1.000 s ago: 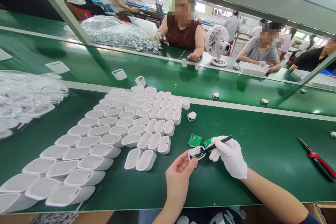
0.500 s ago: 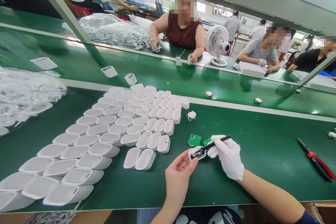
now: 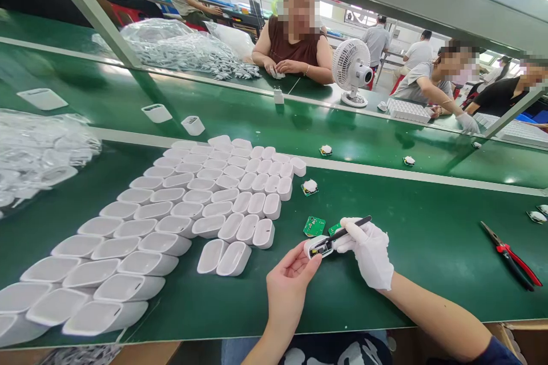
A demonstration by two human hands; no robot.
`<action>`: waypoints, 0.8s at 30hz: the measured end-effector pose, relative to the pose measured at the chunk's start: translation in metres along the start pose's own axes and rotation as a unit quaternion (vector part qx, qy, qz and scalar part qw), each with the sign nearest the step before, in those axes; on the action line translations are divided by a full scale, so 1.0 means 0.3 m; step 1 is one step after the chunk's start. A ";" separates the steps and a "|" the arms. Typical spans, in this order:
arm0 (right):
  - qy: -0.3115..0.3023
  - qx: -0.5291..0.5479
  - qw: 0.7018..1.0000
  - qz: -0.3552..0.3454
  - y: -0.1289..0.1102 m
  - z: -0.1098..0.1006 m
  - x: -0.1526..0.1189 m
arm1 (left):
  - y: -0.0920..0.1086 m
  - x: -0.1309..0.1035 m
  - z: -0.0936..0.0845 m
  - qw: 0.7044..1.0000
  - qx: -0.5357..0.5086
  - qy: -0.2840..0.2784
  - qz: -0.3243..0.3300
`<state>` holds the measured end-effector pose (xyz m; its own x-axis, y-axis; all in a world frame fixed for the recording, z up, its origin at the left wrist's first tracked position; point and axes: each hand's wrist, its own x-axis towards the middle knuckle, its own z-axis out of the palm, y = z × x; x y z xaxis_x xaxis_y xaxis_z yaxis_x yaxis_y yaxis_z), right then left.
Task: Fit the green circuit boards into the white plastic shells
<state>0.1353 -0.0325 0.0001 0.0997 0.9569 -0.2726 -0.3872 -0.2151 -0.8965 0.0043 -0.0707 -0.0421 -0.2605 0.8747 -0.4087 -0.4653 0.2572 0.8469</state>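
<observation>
Bare, my left hand [image 3: 289, 282] grips a small white oval housing [image 3: 311, 246] with its opening up; dark and yellow parts show inside. My right hand [image 3: 369, 254], in a white glove, is closed on black tweezers [image 3: 353, 228], whose tips reach into the housing. Just behind the housing a green circuit board [image 3: 314, 226] lies on the green table, and a second board [image 3: 334, 229] is partly hidden by the glove. Another board with a white top [image 3: 309, 187] sits farther back. Rows of white housings [image 3: 182, 211] stand at the left.
Red and black pliers [image 3: 511, 256] lie at the right. Clear plastic bags [image 3: 38, 154] are at the far left. White housings and boards sit on the green belt [image 3: 240, 120] behind. Across it are a white fan [image 3: 351, 71] and several people.
Items on the belt have shifted left. The person opposite has brought both hands together, and a gloved person at the right has reached toward the belt. My hands keep nearly the same pose.
</observation>
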 end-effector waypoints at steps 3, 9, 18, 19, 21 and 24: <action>0.000 -0.015 1.000 -0.010 -0.008 -0.003 -0.002 | -0.002 -0.001 0.001 1.000 -0.004 -0.004 0.003; -0.020 -0.023 0.984 -0.175 -0.024 -0.045 -0.045 | 0.000 -0.006 0.000 1.000 0.007 0.006 0.011; -0.215 -0.257 0.835 -0.436 -0.023 -0.104 -0.080 | 0.004 -0.005 -0.001 1.000 0.004 0.004 0.024; -0.220 -0.270 0.821 -0.452 -0.025 -0.104 -0.077 | 0.004 -0.005 -0.001 1.000 0.002 0.006 0.021; -0.231 -0.281 0.796 -0.484 -0.025 -0.104 -0.070 | 0.005 -0.005 -0.001 1.000 -0.003 0.007 0.014; -0.252 -0.308 0.754 -0.523 -0.018 -0.107 -0.059 | 0.006 -0.003 -0.002 1.000 -0.009 0.002 0.010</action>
<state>0.1650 -0.0547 -0.0015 -0.3662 0.5848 0.7238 0.1760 0.8073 -0.5632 0.0032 -0.0714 -0.0406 -0.2736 0.8778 -0.3931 -0.4759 0.2316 0.8485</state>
